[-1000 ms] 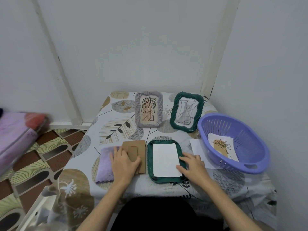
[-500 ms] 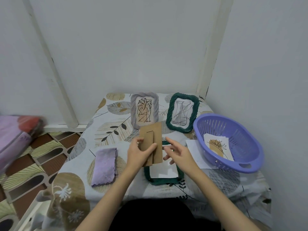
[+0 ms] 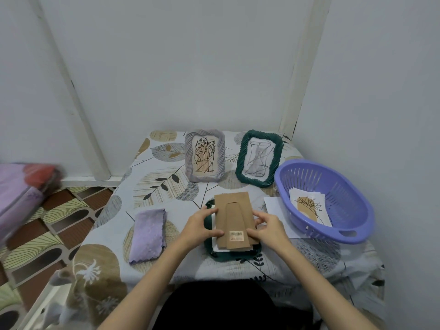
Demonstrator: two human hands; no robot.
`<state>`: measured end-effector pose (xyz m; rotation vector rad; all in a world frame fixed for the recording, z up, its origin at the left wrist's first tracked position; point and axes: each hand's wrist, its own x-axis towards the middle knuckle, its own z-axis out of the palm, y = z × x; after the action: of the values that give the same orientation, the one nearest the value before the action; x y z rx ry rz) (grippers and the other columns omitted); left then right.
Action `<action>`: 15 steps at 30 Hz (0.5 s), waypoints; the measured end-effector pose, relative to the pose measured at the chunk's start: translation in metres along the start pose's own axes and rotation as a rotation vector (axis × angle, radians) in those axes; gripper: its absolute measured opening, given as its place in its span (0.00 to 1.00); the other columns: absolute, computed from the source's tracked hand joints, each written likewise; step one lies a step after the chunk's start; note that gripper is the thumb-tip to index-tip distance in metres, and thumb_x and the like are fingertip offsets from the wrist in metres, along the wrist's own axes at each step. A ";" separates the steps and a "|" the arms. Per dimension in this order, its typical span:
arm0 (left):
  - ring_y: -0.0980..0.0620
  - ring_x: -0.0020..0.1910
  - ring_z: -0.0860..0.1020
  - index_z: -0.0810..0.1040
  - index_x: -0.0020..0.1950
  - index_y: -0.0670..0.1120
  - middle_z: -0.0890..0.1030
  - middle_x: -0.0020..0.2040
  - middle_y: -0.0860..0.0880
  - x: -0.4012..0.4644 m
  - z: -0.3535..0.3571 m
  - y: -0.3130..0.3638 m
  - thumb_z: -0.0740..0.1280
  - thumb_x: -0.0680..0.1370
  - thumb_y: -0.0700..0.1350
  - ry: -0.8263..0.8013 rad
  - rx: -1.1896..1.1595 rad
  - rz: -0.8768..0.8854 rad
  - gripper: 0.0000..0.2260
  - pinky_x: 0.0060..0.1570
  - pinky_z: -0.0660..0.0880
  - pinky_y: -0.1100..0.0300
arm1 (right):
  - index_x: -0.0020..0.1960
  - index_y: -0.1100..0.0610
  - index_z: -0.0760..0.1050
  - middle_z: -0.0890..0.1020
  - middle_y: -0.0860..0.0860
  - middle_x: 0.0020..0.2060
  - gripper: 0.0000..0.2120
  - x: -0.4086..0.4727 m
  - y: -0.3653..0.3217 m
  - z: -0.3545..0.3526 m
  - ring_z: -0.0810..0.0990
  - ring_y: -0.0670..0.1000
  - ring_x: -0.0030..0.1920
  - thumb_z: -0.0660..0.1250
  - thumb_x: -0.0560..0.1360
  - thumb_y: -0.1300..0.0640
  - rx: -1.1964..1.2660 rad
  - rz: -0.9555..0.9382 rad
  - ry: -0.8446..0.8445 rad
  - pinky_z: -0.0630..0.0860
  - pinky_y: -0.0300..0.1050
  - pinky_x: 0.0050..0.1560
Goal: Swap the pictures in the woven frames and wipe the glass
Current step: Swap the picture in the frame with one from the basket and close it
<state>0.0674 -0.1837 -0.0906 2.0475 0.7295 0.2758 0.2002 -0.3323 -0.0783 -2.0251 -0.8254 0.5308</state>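
Leaf-print table (image 3: 166, 186): frames, cloth (image 3: 148, 235), basket (image 3: 352, 225)

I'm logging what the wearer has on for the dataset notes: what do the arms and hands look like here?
Both forearms are bare up to the frame edge, with no sleeves in view. The left hand and right hand wear no gloves, and no rings, watch or bracelet show.

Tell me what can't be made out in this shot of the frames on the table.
Head view, the only one:
- Green frame lying flat: mostly covered by the backing board that the left hand and right hand hold.
- White sheet under the board: only a sliver shows.
- Barcode sticker: print too small to read.
- Bundle at the left edge: blurred, cut off.
- Papers in the basket: count unclear, stacked.
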 end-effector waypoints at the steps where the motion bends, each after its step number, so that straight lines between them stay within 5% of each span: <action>1: 0.50 0.75 0.55 0.67 0.70 0.46 0.61 0.74 0.42 0.000 0.001 -0.002 0.75 0.67 0.41 -0.002 0.004 -0.006 0.34 0.72 0.53 0.56 | 0.63 0.54 0.74 0.74 0.46 0.31 0.24 -0.001 0.001 0.002 0.75 0.47 0.38 0.72 0.67 0.64 0.001 -0.003 0.000 0.73 0.41 0.43; 15: 0.49 0.75 0.56 0.66 0.71 0.45 0.61 0.74 0.41 -0.004 0.000 -0.009 0.75 0.67 0.40 0.022 0.047 0.007 0.34 0.72 0.55 0.55 | 0.64 0.56 0.72 0.74 0.47 0.32 0.26 -0.001 0.005 0.012 0.71 0.44 0.31 0.72 0.67 0.65 -0.036 -0.025 -0.035 0.73 0.39 0.41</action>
<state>0.0602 -0.1825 -0.0980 2.0943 0.7487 0.2881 0.1942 -0.3283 -0.0887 -2.0405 -0.8860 0.5425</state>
